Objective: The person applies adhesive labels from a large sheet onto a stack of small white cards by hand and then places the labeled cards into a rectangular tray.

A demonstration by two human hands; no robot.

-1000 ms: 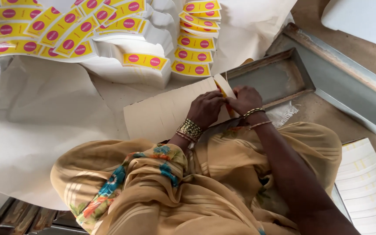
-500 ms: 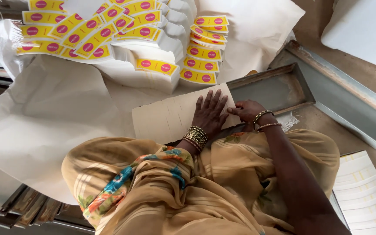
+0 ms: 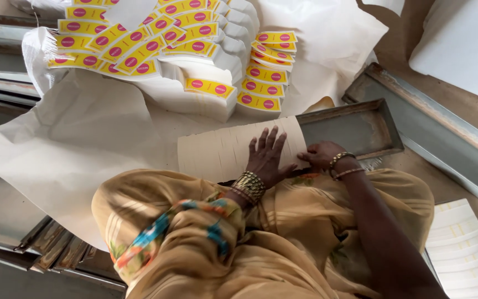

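Note:
A fanned row of cream paper sheets (image 3: pixel 217 155) lies on my lap's far edge. My left hand (image 3: pixel 266 158), with a gold cuff at the wrist, rests flat on them, fingers spread. My right hand (image 3: pixel 321 155), wearing thin bangles, is curled at the right end of the row, its fingertips on the sheets' edge. Just beyond that hand sits a shallow grey metal tray (image 3: pixel 360 130). My lap and arms are covered in tan cloth with a flowered border (image 3: pixel 195 232).
Stacks of white cartons with yellow labels and pink dots (image 3: pixel 156 44) are heaped on a big white paper sheet (image 3: pixel 67 149) ahead. A metal rail (image 3: pixel 443 133) runs at the right. Printed white sheets (image 3: pixel 466 249) lie at the lower right, and metal strips (image 3: pixel 56 249) at the lower left.
A second ago my right hand held up a small yellowish piece with both hands bunched together. Now the left hand is spread flat on the cream sheets and the right sits at their edge.

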